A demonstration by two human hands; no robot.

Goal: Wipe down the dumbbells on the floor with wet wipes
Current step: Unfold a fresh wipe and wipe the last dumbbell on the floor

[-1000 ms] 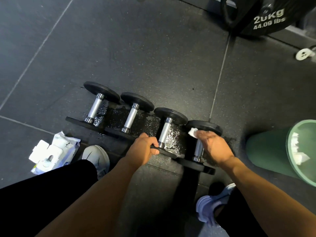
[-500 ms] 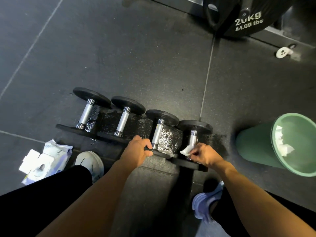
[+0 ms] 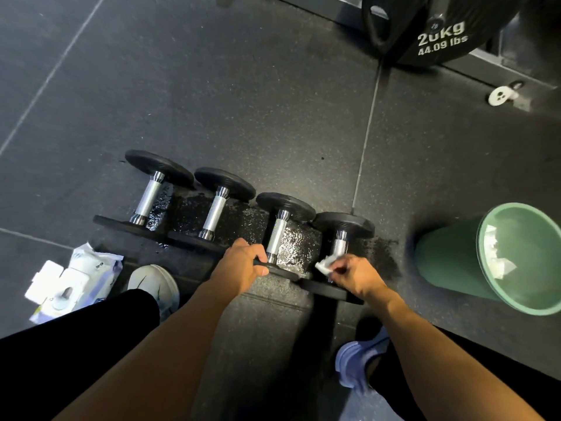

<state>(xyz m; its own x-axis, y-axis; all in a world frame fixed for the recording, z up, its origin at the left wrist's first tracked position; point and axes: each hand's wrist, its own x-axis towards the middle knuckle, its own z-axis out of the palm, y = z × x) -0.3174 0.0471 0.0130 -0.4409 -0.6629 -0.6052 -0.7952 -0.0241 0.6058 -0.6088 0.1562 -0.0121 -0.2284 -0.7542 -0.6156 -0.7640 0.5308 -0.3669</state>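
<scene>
Several black dumbbells with chrome handles lie in a row on the dark rubber floor, which is wet under them. My left hand (image 3: pixel 243 265) grips the near plate of the third dumbbell (image 3: pixel 277 235). My right hand (image 3: pixel 349 273) pinches a crumpled white wet wipe (image 3: pixel 324 265) against the lower end of the handle of the rightmost dumbbell (image 3: pixel 341 238). Farther left lie two more dumbbells, one (image 3: pixel 150 196) at the far left and one (image 3: pixel 217 209) beside it, both untouched.
A pack of wet wipes (image 3: pixel 73 284) lies on the floor at the left by my white shoe (image 3: pixel 158 284). A green bin (image 3: pixel 498 259) with used wipes stands at the right. A black 20 kg plate (image 3: pixel 437 31) leans at the back. My blue shoe (image 3: pixel 358 366) is below.
My right hand has drawn the wipe from the rightmost dumbbell's far plate down its handle to the near end. My left hand has kept its grip on the third dumbbell.
</scene>
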